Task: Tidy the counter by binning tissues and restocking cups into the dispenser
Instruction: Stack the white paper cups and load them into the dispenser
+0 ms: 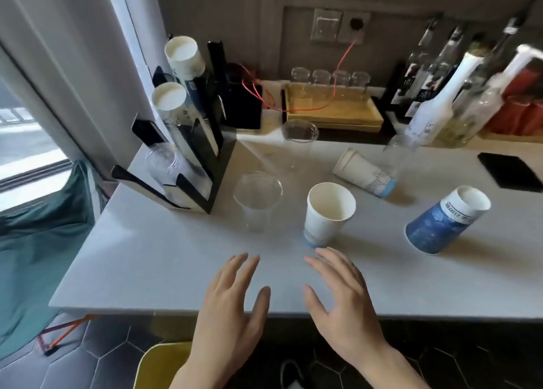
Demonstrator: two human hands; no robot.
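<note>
Both hands are hovering over the near edge of the pale grey counter (147, 256), palms down, fingers spread and loose, nothing in either one. The left hand (229, 309) sits just beside the right hand (343, 306), and the right fingertips (323, 253) are close to the base of an upright white paper cup with a light blue bottom band (326, 215), not touching it as far as I can see.

Left of that cup stands a clear plastic cup (257, 200), upright, and a second clear plastic cup (298, 144) stands further back. A white paper cup with blue print (363, 172) lies on its side mid-counter, and a dark blue paper cup with a white rim band (446, 219) sits upside down, tilted, off to the right.

The black slanted cup dispenser (205, 159) is at the counter's left end, holding two paper cup stacks and a clear stack. Bottles at the back right are pretty blurry, so can't say much there. No tissues that I can make out.
</note>
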